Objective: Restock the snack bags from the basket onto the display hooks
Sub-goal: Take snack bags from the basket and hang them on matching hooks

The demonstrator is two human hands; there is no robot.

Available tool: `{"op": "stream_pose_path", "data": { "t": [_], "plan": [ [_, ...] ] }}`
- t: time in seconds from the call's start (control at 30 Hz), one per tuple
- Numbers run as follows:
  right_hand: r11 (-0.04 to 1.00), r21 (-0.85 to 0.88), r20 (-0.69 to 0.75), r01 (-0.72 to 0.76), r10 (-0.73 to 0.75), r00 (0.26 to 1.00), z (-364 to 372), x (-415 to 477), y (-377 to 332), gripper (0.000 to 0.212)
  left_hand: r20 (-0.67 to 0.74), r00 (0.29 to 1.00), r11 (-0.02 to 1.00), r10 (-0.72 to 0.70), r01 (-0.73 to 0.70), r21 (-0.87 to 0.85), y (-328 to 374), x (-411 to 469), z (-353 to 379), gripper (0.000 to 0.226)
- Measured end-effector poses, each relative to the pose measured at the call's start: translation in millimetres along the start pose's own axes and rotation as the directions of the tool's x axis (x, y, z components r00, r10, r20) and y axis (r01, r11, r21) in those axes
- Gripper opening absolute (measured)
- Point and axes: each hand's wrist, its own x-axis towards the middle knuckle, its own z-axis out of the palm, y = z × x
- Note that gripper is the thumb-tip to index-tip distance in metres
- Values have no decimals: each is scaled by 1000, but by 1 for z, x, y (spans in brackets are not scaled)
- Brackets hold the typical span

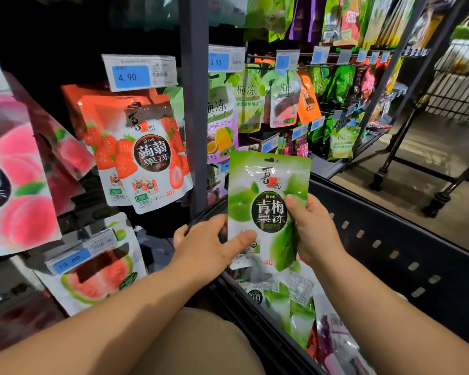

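While both hands hold it upright above the black basket, the green snack bag sits just right of the display post. The left hand pinches its lower left edge, thumb across the front. The right hand grips the right edge, thumb in front. More green bags lie in the basket. Strawberry bags hang to the left.

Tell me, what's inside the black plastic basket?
More shiny green plastic snack bags and a purple-printed bag lie in the black plastic basket; whatever sits beneath them is covered.
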Motion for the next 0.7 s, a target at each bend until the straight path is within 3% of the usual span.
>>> {"op": "stream_pose_path", "data": {
  "t": [0.13,0.23,0.43,0.5,0.6,0.7],
  "plan": [
    [998,67,32,-2,0,999,19,-9,-4,16,-35,999,959,16,-25,-281,4,-4,-1,45],
    [998,57,80,-24,19,997,24,-12,-5,14,-62,998,860,-27,-9,-510,-2,-6,0,24],
    [939,-311,138,-147,198,970,-7,2,7,29,-199,965,813,-174,26,-582,-9,-8,-3,20],
    [834,-535,85,-137,214,973,-32,7,24,24,-254,944,793,-212,14,-609,-11,-9,-4,21],
    [558,-828,133,-64,306,943,-70,9,44,4,-331,903,774,-274,2,-634,-11,-11,-6,26],
    [428,-899,172,-96,545,821,-91,9,50,27,-378,869,764,-320,1,-645,-16,-10,-8,33]
  ]
}}
